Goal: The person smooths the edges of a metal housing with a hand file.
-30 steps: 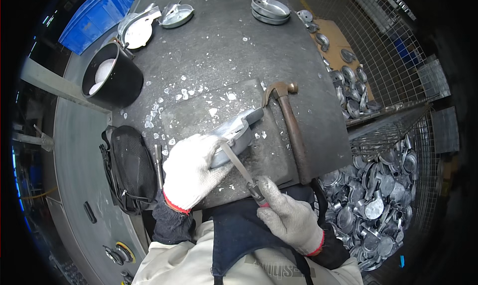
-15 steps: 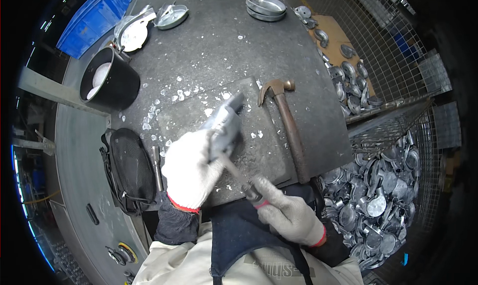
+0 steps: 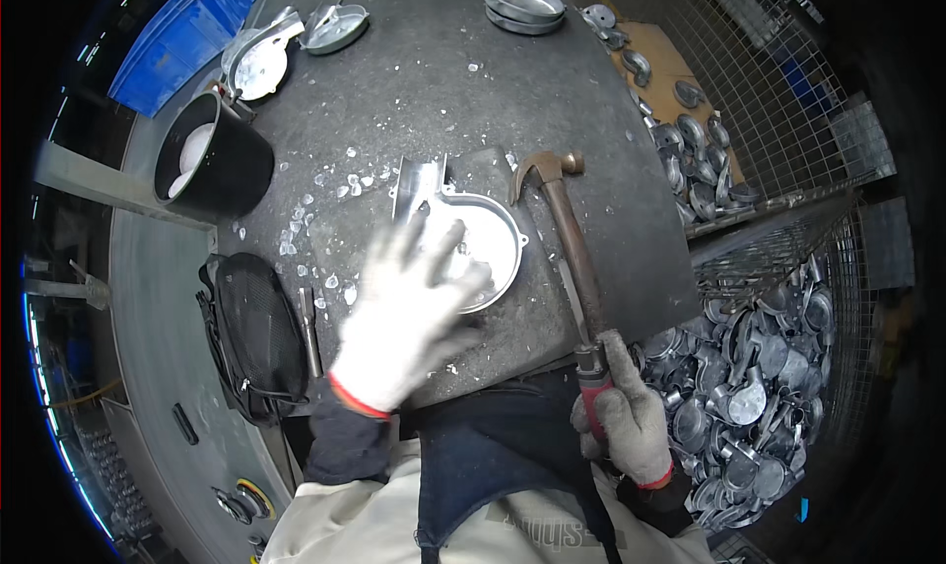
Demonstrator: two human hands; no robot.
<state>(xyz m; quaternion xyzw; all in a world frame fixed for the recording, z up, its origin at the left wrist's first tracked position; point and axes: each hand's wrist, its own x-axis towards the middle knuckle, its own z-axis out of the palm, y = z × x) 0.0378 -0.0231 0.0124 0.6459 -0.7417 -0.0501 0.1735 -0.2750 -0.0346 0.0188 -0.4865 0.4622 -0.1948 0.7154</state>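
A shiny cast-metal housing (image 3: 501, 231), round with a short channel-like spout, lies open side up on the worn board in front of me. Over its near left part my left hand (image 3: 404, 308), in a white glove, has its fingers spread; motion blurs it, and I cannot tell whether it touches the metal. My gloved right hand (image 3: 631, 421) is wrapped round the red-and-black handle of a narrow-bladed hand tool (image 3: 593, 392). The tool's thin metal blade points away from me, close alongside the claw hammer (image 3: 572, 234) on the table.
White chips lie scattered left of the housing. A black bucket (image 3: 227, 175), a black mesh pouch (image 3: 258, 332) and a metal rod (image 3: 310, 332) are to the left. More castings (image 3: 527, 10) sit at the far edge. A wire bin of castings (image 3: 749, 406) stands right.
The housing, earlier held up in my left hand, now lies on the board. My left hand has spread its fingers. My right hand has moved the tool right, away from the housing.
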